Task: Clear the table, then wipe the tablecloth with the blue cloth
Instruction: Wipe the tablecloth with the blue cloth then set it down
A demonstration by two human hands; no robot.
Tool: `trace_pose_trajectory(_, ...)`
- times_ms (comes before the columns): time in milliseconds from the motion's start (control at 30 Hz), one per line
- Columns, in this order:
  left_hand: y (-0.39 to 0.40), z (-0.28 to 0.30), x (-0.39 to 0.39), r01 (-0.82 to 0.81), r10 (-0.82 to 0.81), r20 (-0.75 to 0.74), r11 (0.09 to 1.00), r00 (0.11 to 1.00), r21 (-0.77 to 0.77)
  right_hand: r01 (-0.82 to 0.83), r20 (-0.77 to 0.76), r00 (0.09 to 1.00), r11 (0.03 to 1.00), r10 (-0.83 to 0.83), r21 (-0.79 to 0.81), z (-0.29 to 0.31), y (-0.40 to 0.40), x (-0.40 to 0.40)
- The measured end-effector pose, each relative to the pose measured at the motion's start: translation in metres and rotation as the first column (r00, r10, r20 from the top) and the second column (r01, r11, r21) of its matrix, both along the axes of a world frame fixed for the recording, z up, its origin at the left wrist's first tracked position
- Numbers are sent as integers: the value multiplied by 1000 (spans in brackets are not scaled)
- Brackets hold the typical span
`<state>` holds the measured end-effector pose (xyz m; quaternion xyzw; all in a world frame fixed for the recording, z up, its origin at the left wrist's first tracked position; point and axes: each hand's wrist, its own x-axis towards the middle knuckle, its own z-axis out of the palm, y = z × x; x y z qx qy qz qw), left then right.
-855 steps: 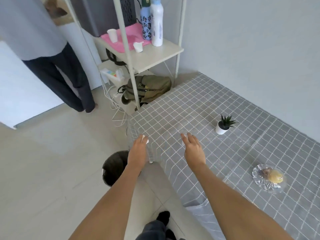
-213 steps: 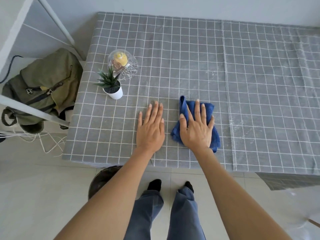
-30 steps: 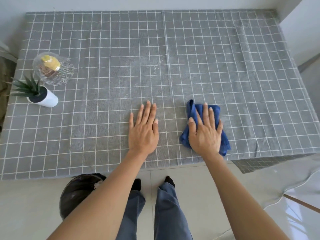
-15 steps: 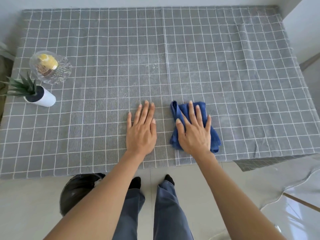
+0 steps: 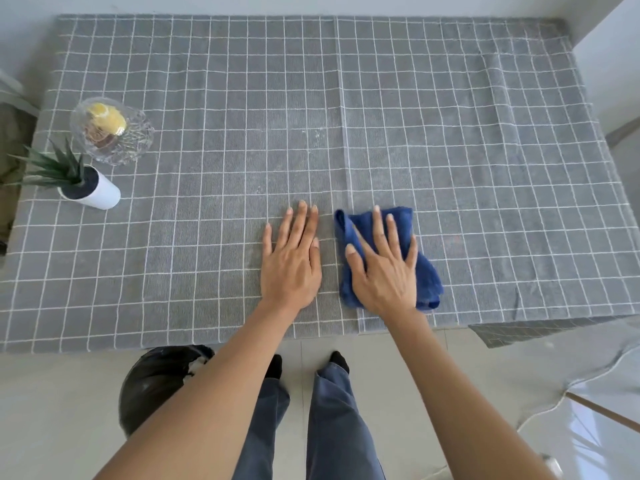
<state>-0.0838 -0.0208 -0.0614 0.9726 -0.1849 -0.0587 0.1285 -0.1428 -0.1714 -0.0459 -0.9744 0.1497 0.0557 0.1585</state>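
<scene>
A grey tablecloth (image 5: 450,140) with a white grid covers the table. A crumpled blue cloth (image 5: 427,275) lies near the table's front edge, right of centre. My right hand (image 5: 384,268) presses flat on it with fingers spread and straight. My left hand (image 5: 292,258) rests flat on the tablecloth just left of the cloth, fingers straight and together. A faint pale smear shows on the cloth near the middle seam.
At the left edge stand a glass bowl (image 5: 135,140) with yellow and brown items inside and a small succulent in a white pot (image 5: 100,195). A black bin (image 5: 152,382) sits on the floor under the front edge. Walls close the far side and right corner.
Over the last second my right hand slid the blue cloth leftward along the front edge, closer to my left hand. The left hand stayed planted.
</scene>
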Motion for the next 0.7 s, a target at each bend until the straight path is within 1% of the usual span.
trace_pose_trajectory(133, -1, 0, 0, 2, -2, 2, 1000, 1000, -17, -14, -4, 1000, 999, 14, -48, -3, -4, -2)
trace_pose_trajectory(167, 0, 0, 0, 1, -1, -1, 1000, 1000, -20, 23, 0, 1000, 998, -23, -63, -3, -9, -2)
trace_pose_trajectory(267, 1, 0, 0, -3, 3, 4, 1000, 1000, -19, 253, 9, 968, 966, -253, -52, -3, -14, 3)
trace_pose_trajectory(333, 1, 0, -1, -4, 4, 13, 1000, 1000, -15, 312, 3, 950, 950, -312, -35, -3, -12, 5)
trace_pose_trajectory(400, 1, 0, -1, -5, 5, 12, 1000, 1000, -16, 275, -12, 961, 961, -275, -16, -1, -10, 3)
trace_pose_trajectory(500, 0, 0, 0, -4, 4, 15, 1000, 1000, -23, 99, -14, 995, 995, -99, -12, 0, 1, -2)
trace_pose_trajectory(567, 0, 0, 0, -5, 5, 14, 1000, 1000, -20, 4, -4, 1000, 1000, -4, -24, -1, 8, -7)
trace_pose_trajectory(700, 0, 0, 0, 2, -2, 4, 1000, 1000, -17, -46, -1, 999, 998, 46, -31, -1, -8, -12)
